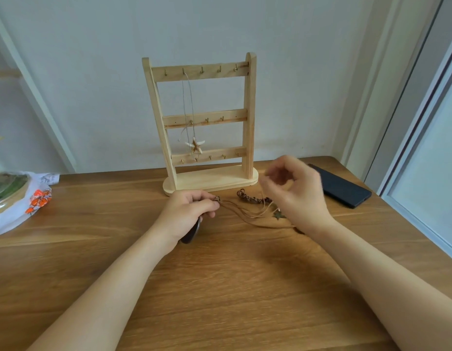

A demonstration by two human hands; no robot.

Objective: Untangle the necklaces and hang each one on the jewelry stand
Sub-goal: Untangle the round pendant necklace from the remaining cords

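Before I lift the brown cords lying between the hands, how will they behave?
Probably floppy: the brown cords lie in loose curves on the table. Likely to snag, since strands cross beside the braided piece. The dark pendant gripped by the left hand may swing as a weight once lifted.

Soft daylight is filling a wide-angle, slightly warped view.

Light is coming in from the glazed frame (422, 138) on the right, washing the wall (93, 72) evenly pale and laying soft, diffuse shadows beneath both forearms on the wooden table (219, 287). The right hand (293, 191) is smearing with motion blur around its fingers, while the left hand (187, 214) and the necklace cords (245, 216) between them are showing sharp. Straight lines are bowing toward the edges, and the far-left corner is looking soft.
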